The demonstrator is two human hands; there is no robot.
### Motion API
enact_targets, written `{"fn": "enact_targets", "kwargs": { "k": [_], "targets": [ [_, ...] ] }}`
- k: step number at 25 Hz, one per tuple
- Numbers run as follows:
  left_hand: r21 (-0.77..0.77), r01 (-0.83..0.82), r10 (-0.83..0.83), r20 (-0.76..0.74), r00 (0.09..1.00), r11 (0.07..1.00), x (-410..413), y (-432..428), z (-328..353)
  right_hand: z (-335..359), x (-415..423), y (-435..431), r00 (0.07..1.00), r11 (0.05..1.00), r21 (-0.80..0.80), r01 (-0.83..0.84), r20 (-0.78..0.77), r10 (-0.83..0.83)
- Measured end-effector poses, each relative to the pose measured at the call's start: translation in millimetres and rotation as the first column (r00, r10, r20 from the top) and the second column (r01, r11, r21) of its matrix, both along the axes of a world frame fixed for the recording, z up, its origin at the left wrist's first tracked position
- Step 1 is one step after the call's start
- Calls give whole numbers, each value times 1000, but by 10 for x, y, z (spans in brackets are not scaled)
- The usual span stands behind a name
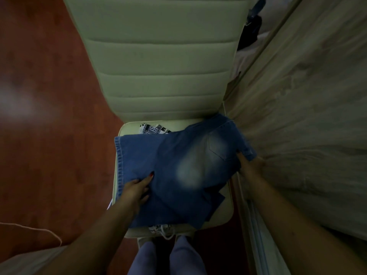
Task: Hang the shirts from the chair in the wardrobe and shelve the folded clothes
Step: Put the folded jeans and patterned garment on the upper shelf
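From the head camera we look straight down onto a cream padded chair [155, 56], and the folded denim garment [178, 165] lies across its seat, covering most of it. Our left hand [137, 190] pinches the garment's near left part, thumb on top and fingers curled at its edge. Our right hand [249, 167] grips its right end, thumb over the cloth and fingers tucked beneath.

Under the denim lies a black-and-white patterned cloth [153, 129], which shows at the back of the seat and again at the front edge. A wood-grain panel [307, 116] rises just beside the chair on the right and nearly touches our right hand, so that side is tight. A dark object [251, 26], too dim to identify, hangs past the backrest's top right corner.

To the left, the red-brown floor [49, 96] lies open. A beige cloth [29, 241] fills the lower left corner, and our legs [162, 259] stand against the seat's front edge.
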State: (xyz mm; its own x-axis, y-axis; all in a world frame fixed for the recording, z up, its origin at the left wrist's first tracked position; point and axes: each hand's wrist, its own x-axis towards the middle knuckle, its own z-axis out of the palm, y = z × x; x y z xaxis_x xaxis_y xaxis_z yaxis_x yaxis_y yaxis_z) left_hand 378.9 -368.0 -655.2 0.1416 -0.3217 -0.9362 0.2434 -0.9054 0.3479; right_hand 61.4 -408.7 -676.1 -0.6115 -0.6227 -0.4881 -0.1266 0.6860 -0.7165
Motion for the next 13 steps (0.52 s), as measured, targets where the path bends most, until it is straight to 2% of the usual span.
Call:
{"fn": "enact_targets", "kwargs": {
  "k": [3, 6, 10, 13],
  "targets": [
    [32, -21, 22, -37, 999, 999, -122, 24, -26, -256, -77, -47, 943, 995, -19, 99, 320, -88],
    [16, -55, 56, -89, 994, 998, -264, 74, -22, -617, -299, -34, 853, 987, 74, 145, 496, -163],
    [-189, -118, 90, -149, 985, 975, -352, 92, 17, -347, -339, -20, 814, 978, 104, 181, 543, -208],
    [-312, -71, 24, -152, 988, 947, -319, 105, 122, -66, -285, 19, 818, 963, 50, 266, 517, -253]
  ]
}}
